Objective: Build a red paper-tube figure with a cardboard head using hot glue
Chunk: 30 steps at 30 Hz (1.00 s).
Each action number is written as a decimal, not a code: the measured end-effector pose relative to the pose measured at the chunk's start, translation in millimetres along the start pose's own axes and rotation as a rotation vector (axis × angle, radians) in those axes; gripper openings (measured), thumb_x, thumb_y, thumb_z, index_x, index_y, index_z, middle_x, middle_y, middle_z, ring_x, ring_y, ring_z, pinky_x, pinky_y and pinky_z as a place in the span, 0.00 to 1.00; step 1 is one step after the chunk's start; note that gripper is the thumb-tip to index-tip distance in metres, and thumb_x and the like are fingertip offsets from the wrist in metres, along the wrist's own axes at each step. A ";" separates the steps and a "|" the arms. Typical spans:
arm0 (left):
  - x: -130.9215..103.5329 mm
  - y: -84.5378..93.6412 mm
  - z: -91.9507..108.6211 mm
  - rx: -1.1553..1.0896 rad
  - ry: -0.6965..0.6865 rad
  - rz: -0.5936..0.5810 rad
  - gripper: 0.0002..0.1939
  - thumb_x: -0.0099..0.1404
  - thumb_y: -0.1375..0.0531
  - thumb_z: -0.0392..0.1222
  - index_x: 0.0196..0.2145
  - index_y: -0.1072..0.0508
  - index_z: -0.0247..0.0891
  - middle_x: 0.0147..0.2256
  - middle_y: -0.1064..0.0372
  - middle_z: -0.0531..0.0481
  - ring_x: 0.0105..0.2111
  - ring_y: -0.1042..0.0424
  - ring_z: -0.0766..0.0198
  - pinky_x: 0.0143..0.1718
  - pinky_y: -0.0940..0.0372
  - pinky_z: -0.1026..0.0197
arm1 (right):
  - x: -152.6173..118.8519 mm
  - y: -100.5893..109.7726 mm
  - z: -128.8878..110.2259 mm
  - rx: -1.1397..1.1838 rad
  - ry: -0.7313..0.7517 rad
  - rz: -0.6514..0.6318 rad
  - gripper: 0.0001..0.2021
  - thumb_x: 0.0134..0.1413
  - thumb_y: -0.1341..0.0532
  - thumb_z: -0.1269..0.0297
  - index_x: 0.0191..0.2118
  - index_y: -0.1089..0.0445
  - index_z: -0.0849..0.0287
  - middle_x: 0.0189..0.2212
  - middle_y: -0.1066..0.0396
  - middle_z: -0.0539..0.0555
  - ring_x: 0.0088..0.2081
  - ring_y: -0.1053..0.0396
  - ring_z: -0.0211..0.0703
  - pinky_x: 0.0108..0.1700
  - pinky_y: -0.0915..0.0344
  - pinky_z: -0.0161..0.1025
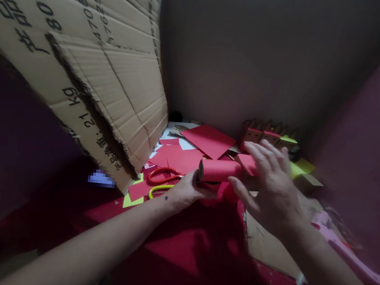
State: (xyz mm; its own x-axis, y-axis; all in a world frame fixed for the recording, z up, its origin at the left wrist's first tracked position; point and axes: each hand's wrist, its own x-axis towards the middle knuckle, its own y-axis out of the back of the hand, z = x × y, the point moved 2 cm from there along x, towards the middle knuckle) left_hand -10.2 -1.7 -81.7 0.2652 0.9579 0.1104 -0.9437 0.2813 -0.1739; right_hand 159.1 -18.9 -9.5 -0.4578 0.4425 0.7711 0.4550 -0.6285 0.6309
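So we're working over a dark red surface (165, 256), and on the right we're seeing a flat cardboard piece (269, 248) lying on it. Over on the left, a yellow paper scrap (132, 201) is poking out from under a red scrap (138, 190). Toward the back, we're spotting a messy spread of red paper (183, 158) and a white sheet (187, 145).

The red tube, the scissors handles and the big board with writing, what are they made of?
Tube: probably matte paper over card; its red surface looks dull, its open end darker.
Handles: likely plastic, smooth and slightly shiny, in bright red and yellow.
Board: corrugated cardboard, dull brown, with creases and ragged edges.
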 end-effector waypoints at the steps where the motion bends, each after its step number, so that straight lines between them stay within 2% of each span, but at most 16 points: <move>1: 0.0 -0.3 0.9 0.010 -0.007 -0.010 0.27 0.46 0.32 0.31 0.46 0.29 0.33 0.39 0.27 0.46 0.40 0.29 0.56 0.45 0.36 0.55 | 5.5 -0.6 -4.9 -0.005 0.068 -0.080 0.28 0.56 0.43 0.58 0.61 0.47 0.57 0.56 0.38 0.62 0.61 0.46 0.61 0.61 0.59 0.66; 4: 0.4 -0.2 2.7 0.045 -0.034 -0.005 0.22 0.46 0.33 0.30 0.42 0.28 0.34 0.37 0.26 0.49 0.38 0.29 0.57 0.43 0.35 0.56 | 15.6 -8.6 -18.1 -0.024 0.201 -0.299 0.22 0.61 0.49 0.64 0.60 0.44 0.56 0.55 0.35 0.60 0.57 0.39 0.56 0.62 0.61 0.64; 6: 1.0 0.5 2.1 0.049 -0.041 -0.003 0.19 0.47 0.34 0.30 0.39 0.27 0.35 0.35 0.27 0.51 0.37 0.29 0.58 0.41 0.35 0.57 | 17.6 -15.5 -22.0 -0.033 0.222 -0.364 0.19 0.62 0.51 0.67 0.58 0.41 0.57 0.53 0.32 0.59 0.54 0.35 0.53 0.61 0.58 0.63; 12: 2.0 1.3 -1.9 0.023 0.006 -0.030 0.14 0.47 0.35 0.31 0.35 0.27 0.34 0.32 0.27 0.49 0.33 0.30 0.61 0.37 0.36 0.58 | 18.1 -25.8 -17.7 -0.031 0.224 -0.389 0.19 0.61 0.49 0.68 0.58 0.40 0.56 0.52 0.31 0.59 0.51 0.35 0.54 0.56 0.47 0.57; 20: 0.3 2.2 -1.8 0.142 0.033 -0.095 0.08 0.48 0.37 0.32 0.30 0.29 0.34 0.26 0.32 0.52 0.28 0.34 0.63 0.32 0.39 0.59 | 20.9 -24.7 -21.2 -0.054 0.220 -0.411 0.19 0.60 0.49 0.70 0.56 0.37 0.57 0.51 0.31 0.59 0.51 0.35 0.55 0.55 0.46 0.58; 22: -2.0 5.8 0.6 0.173 0.044 -0.127 0.14 0.47 0.36 0.30 0.34 0.28 0.34 0.28 0.31 0.51 0.29 0.33 0.61 0.32 0.39 0.59 | 20.5 -24.6 -20.6 -0.049 0.223 -0.413 0.20 0.59 0.49 0.70 0.57 0.38 0.58 0.53 0.32 0.60 0.52 0.36 0.56 0.54 0.46 0.59; 24: -4.8 10.9 4.7 0.189 0.000 -0.129 0.27 0.46 0.34 0.29 0.46 0.31 0.35 0.36 0.30 0.48 0.35 0.31 0.58 0.36 0.37 0.57 | 19.5 -24.8 -19.6 -0.042 0.214 -0.420 0.21 0.58 0.49 0.71 0.58 0.39 0.58 0.54 0.33 0.60 0.52 0.36 0.57 0.55 0.46 0.61; 26: -6.7 16.7 9.4 0.210 -0.102 -0.051 0.42 0.47 0.32 0.33 0.58 0.43 0.42 0.49 0.35 0.44 0.44 0.32 0.54 0.44 0.37 0.55 | 18.4 -25.4 -19.7 -0.031 0.197 -0.441 0.24 0.56 0.49 0.73 0.59 0.40 0.59 0.55 0.33 0.60 0.53 0.36 0.58 0.55 0.46 0.63; 27: -7.0 19.0 11.7 0.225 -0.166 0.005 0.47 0.49 0.31 0.36 0.62 0.50 0.45 0.53 0.39 0.43 0.49 0.34 0.52 0.49 0.38 0.53 | 18.0 -25.7 -20.4 -0.025 0.188 -0.452 0.26 0.54 0.49 0.75 0.60 0.41 0.59 0.55 0.34 0.60 0.53 0.36 0.59 0.56 0.47 0.63; 28: -6.8 20.5 13.8 0.250 -0.229 0.059 0.48 0.51 0.32 0.39 0.63 0.54 0.47 0.56 0.43 0.43 0.53 0.38 0.51 0.52 0.41 0.52 | 18.0 -25.7 -21.6 -0.018 0.177 -0.457 0.28 0.51 0.49 0.77 0.60 0.41 0.60 0.56 0.35 0.60 0.54 0.37 0.59 0.56 0.47 0.64; 30: -4.8 20.2 17.0 0.327 -0.325 0.112 0.41 0.57 0.35 0.45 0.63 0.52 0.47 0.58 0.45 0.44 0.58 0.43 0.51 0.57 0.46 0.52 | 19.6 -24.0 -23.8 0.004 0.151 -0.458 0.31 0.48 0.49 0.79 0.61 0.42 0.64 0.57 0.36 0.61 0.55 0.38 0.59 0.57 0.49 0.65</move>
State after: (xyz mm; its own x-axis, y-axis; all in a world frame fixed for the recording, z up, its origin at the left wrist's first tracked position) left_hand -33.9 -1.5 -69.0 0.1320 0.8986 0.4184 -0.9895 0.0946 0.1090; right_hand 121.0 -10.4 -11.6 -0.7172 0.5754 0.3932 0.1840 -0.3879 0.9031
